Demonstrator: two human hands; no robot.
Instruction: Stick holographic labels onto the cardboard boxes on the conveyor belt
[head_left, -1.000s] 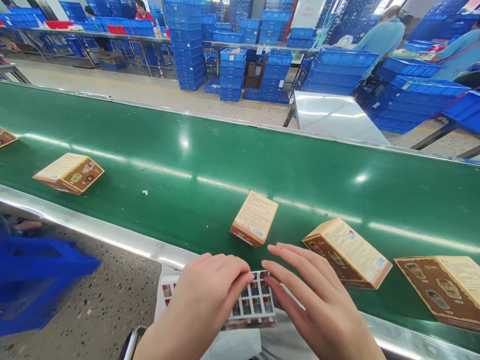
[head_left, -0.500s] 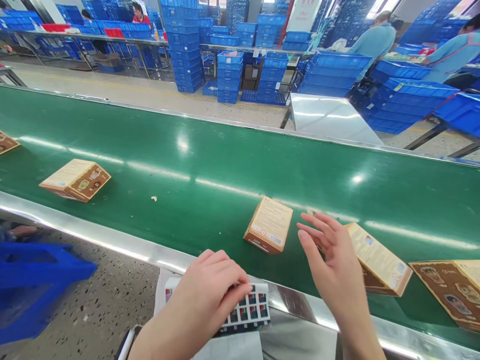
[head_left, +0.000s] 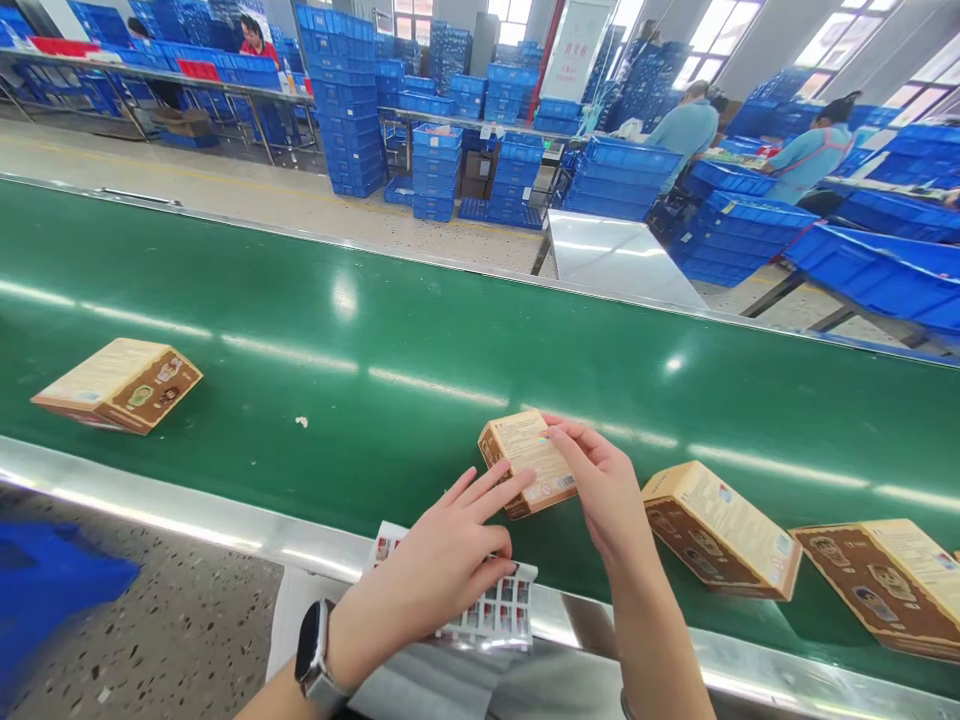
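A cream-and-brown cardboard box (head_left: 526,445) stands on the green conveyor belt in front of me. My right hand (head_left: 592,470) grips its far right corner, the thumb pressed on the top beside a small shiny sticker (head_left: 544,436). My left hand (head_left: 457,550) reaches over from the near side. Two of its fingers lie stretched on the box's near edge, while thumb and forefinger hang lower with no object visible between them. Beneath that hand a sheet of small stickers (head_left: 495,610) rests at the belt's metal edge, partly covered.
Similar boxes sit on the green belt (head_left: 300,310): one far left (head_left: 120,385), others at right (head_left: 724,530) (head_left: 885,585). Beyond the belt are a steel table (head_left: 607,250), stacked blue crates (head_left: 341,100) and people at work. A blue object (head_left: 60,590) is at lower left.
My right hand has moved left onto the box and closed on it. My left hand has stretched its fingers onto the box. The box is turned, showing its left side. The view has shifted.
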